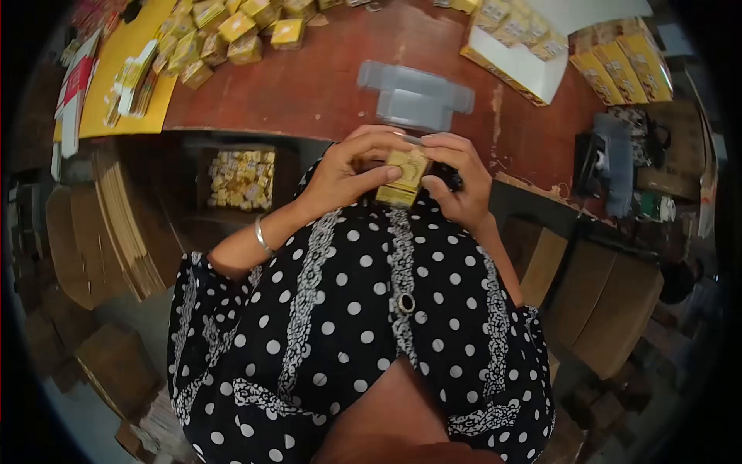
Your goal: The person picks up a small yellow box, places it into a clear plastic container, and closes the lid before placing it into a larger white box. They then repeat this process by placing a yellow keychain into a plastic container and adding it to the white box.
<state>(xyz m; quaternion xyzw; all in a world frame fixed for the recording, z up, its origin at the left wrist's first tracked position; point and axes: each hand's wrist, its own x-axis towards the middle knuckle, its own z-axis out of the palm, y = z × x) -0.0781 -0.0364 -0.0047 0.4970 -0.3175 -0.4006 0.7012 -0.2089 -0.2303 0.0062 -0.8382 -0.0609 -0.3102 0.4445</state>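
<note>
Polka-dot top (355, 309), fingers (369, 182) holding yellow box (408, 168) (illegibly printed)

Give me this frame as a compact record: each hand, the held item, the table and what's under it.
Held item: small yellow box
Left hand: thumb pressed on the box
Right hand: curled at its other side; exact contact unclear
Table: reddish-brown
Beyond hands: clear plastic piece, lying on the table
Far left: heap of yellow boxes
Far right: open carton with small boxes inside
Under table: cardboard box of small yellowish items
</note>
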